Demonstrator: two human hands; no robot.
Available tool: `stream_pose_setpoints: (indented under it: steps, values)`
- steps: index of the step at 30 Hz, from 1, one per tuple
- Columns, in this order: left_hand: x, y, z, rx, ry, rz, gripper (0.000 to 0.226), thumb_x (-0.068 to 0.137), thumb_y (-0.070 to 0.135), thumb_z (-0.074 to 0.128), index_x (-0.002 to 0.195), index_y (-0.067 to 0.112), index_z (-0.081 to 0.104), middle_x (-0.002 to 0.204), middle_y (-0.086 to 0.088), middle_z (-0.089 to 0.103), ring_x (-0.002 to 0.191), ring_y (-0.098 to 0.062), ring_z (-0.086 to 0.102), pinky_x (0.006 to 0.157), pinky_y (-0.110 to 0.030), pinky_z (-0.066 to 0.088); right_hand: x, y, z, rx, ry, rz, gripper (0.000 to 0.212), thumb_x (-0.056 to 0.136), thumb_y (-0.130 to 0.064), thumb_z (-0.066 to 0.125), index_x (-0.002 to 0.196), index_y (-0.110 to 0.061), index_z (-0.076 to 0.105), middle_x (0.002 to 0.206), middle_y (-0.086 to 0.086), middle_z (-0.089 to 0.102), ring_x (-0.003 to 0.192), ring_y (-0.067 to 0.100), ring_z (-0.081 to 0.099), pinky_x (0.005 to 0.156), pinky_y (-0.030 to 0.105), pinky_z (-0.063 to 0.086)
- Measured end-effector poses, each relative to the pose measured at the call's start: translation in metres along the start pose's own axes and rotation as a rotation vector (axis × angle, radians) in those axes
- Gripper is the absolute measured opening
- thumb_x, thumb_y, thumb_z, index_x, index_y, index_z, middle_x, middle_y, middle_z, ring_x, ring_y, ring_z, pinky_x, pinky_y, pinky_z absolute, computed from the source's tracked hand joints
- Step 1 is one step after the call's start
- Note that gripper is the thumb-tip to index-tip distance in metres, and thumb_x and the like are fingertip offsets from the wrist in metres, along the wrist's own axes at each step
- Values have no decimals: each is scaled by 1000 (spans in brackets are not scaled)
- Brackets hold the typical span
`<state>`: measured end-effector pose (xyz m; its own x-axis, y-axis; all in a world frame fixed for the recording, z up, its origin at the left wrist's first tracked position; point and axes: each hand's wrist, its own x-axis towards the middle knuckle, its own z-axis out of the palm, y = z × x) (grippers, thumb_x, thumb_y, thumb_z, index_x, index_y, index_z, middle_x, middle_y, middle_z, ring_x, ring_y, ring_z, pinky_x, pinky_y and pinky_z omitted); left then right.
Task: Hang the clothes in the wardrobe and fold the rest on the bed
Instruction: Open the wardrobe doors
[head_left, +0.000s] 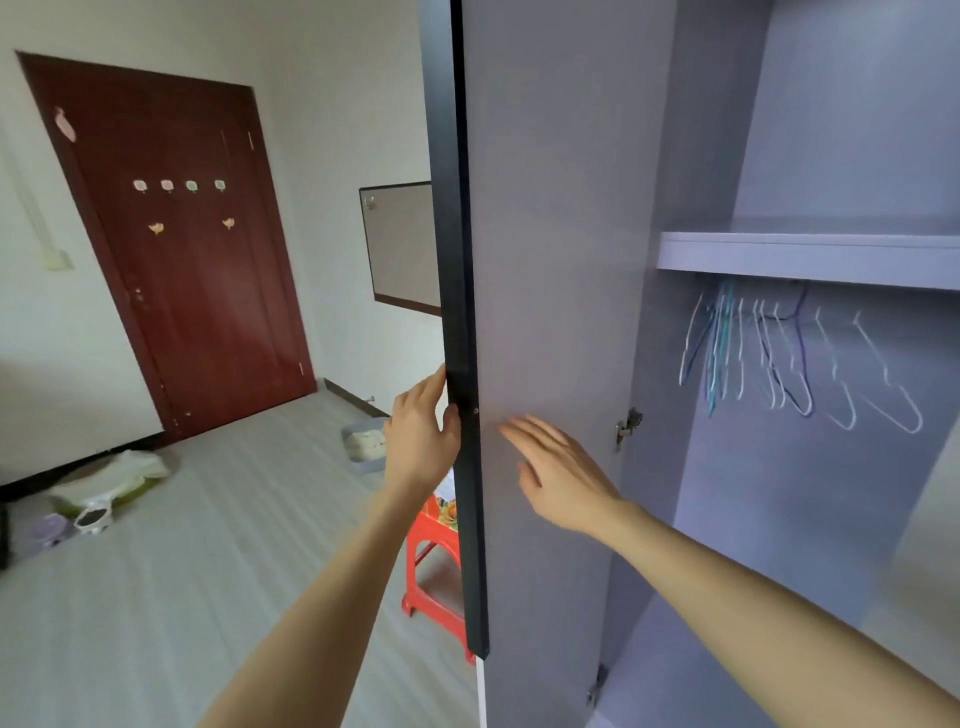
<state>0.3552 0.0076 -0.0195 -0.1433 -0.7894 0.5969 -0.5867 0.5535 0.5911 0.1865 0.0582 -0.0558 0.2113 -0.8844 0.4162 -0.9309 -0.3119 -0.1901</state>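
Left hand (418, 434) curled round the dark outer edge of the tall grey laminate wardrobe door (540, 312), thumb on the near face. Right hand (558, 475) spread flat, fingers straight, at the door's inner face; contact or small gap not discernible. Door swung wide; stiff, rigid, probably light on its metal hinge (628, 423); best held at the free edge, as now. Thin wire hangers, white and blue (795, 364), bunched under the grey shelf (810, 254), apart from both hands; light, springy, prone to tangling; best taken by the hook. Rail hidden behind shelf. No clothes or bed in view. Red plastic stool (434, 582) partly hidden behind door.
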Motion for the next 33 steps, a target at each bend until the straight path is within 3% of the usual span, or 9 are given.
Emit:
stream_pose_setpoints:
  steps: [3, 5, 10, 14, 18, 21, 25, 30, 33]
  values:
    - [-31, 15, 20, 20, 252, 108, 44, 86, 11, 53, 129, 6, 50, 126, -15, 51, 114, -28, 46, 95, -35, 35, -25, 24, -14, -13, 82, 20, 42, 95, -11, 40, 137, -13, 45, 142, 1, 45, 138, 14, 29, 110, 22, 17]
    - [-49, 31, 41, 57, 277, 250, 40, 81, 15, 50, 120, 7, 54, 120, -15, 54, 109, -27, 47, 90, -34, 35, -48, 48, -27, -32, 97, 90, 38, 93, -10, 42, 130, -13, 53, 131, 3, 55, 129, 18, 43, 101, 25, 29]
    - [-56, 74, 108, 55, -57, 350, 34, 82, 11, 55, 116, 8, 59, 120, -10, 57, 103, -31, 54, 81, -37, 38, -111, 107, -69, -136, 117, 280, 31, 91, -10, 47, 120, -12, 60, 112, 7, 65, 106, 24, 58, 86, 31, 43]
    - [-40, 125, 175, 31, -316, 312, 36, 91, 18, 50, 126, 14, 52, 126, -5, 51, 115, -25, 46, 92, -34, 28, -157, 148, -111, -283, 282, 312, 26, 72, 6, 63, 96, -2, 70, 95, 12, 70, 89, 30, 67, 73, 38, 54]
    - [-14, 209, 241, -259, -497, 330, 40, 93, 17, 51, 132, 12, 46, 131, -7, 49, 121, -25, 46, 100, -37, 38, -195, 191, -164, -545, 338, 427, 30, 62, 2, 62, 91, -2, 71, 97, 15, 68, 91, 33, 67, 76, 43, 54]
    - [5, 276, 282, -422, -563, 315, 47, 94, 21, 52, 139, 16, 38, 137, -7, 43, 125, -22, 44, 98, -28, 37, -215, 224, -203, -741, 272, 567, 47, 54, 0, 76, 100, -2, 70, 111, 20, 65, 104, 40, 62, 83, 56, 49]
    - [29, 354, 314, -658, -618, 269, 64, 91, 25, 58, 146, 23, 24, 142, -2, 38, 130, -20, 38, 102, -32, 38, -222, 255, -245, -906, 204, 695, 68, 52, -7, 80, 117, -4, 64, 129, 21, 55, 120, 41, 52, 92, 65, 39]
    - [53, 418, 315, -1007, -680, 158, 69, 87, 16, 61, 143, 28, 22, 125, 10, 42, 111, -14, 46, 86, -26, 38, -219, 287, -272, -947, 116, 758, 71, 90, -18, 42, 150, -19, 4, 157, 9, -11, 144, 31, -11, 112, 55, -5]
    - [58, 424, 309, -983, -698, 89, 62, 88, 14, 57, 141, 23, 28, 128, 1, 48, 105, -16, 49, 84, -26, 41, -220, 286, -275, -909, 73, 804, 70, 92, -18, 37, 150, -20, -2, 155, 6, -22, 142, 28, -20, 114, 51, -7]
